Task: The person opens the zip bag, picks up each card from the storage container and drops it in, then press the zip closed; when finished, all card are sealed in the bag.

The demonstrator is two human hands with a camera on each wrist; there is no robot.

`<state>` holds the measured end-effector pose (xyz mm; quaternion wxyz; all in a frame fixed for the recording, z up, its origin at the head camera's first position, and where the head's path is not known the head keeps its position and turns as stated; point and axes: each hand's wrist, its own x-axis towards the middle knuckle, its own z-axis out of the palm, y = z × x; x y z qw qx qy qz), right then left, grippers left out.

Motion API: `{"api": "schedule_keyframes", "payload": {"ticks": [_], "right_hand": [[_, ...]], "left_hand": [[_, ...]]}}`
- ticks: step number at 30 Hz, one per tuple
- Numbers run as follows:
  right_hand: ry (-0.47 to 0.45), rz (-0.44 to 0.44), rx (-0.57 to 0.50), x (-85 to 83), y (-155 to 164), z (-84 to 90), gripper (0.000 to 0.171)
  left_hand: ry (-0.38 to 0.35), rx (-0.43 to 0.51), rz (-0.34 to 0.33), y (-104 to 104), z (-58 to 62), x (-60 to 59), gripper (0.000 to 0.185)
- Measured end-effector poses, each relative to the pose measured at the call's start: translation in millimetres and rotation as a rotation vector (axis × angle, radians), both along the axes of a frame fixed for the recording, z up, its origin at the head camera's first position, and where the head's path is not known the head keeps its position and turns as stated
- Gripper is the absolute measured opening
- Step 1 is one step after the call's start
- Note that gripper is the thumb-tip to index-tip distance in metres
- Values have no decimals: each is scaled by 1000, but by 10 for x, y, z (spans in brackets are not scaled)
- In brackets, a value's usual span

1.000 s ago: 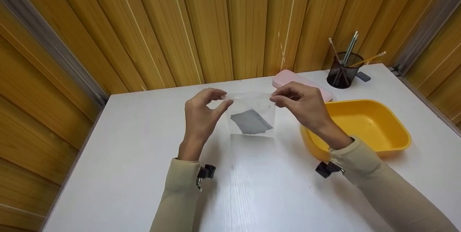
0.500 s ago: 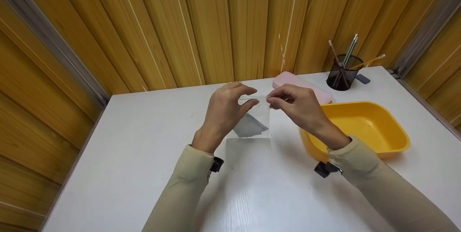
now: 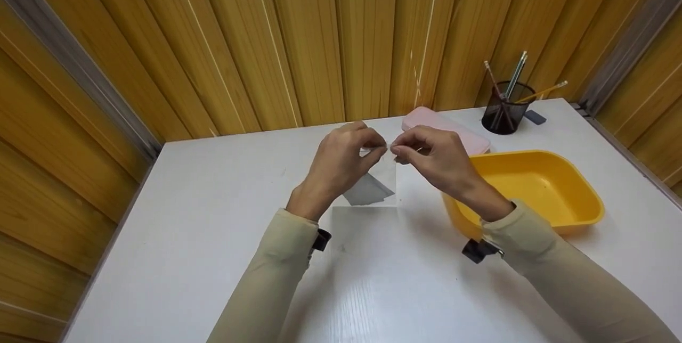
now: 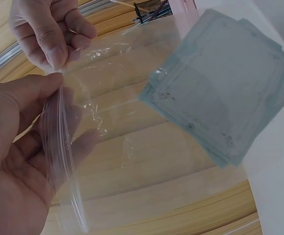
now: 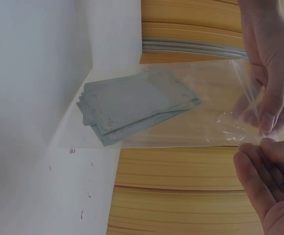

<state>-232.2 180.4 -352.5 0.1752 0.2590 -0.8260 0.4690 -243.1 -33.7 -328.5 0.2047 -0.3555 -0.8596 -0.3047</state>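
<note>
A clear plastic zip bag [image 3: 388, 170] hangs upright between both hands, its lower edge down at the white tabletop. Inside lies a small stack of pale blue-grey cards [image 5: 137, 100] with a printed border, fanned out and tilted. The left hand [image 3: 341, 162] pinches the bag's top seam between thumb and fingers, close to the right corner. At that corner the right hand [image 3: 434, 156] holds the edge between thumb and fingertips. The two hands' fingertips almost meet. In the left wrist view the zip strip [image 4: 66, 142] runs through the left hand. From the head, the left hand hides part of the bag.
A yellow plastic basin [image 3: 538, 188] stands right, partly behind the right forearm. Behind the right hand lies a pink case [image 3: 453, 130]. A black mesh cup [image 3: 503, 114] with several pencils and a dark grey eraser [image 3: 535, 117] sit at the back right, near the wood-look wall.
The left hand has slid right along the bag's top, from the left corner to beside the right hand, and its thumb and fingers have closed together. The right hand stays nearly still.
</note>
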Motion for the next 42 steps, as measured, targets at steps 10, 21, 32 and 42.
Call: {"api": "schedule_keyframes", "payload": {"ticks": [10,21,32,42], "right_hand": [[12,46,-11,4,-8,7,7],[80,58,86,37,21,15,8],[200,62,178,52,71,27,8],[99,77,161,29,159,9,12]], "left_hand": [[17,-3,-17,-16,-48,0,5],[42,33,-38,-26,-101,0,4],[38,13,0,-144,-87,35,7],[16,-10,13,-221,-110,34,6]]}}
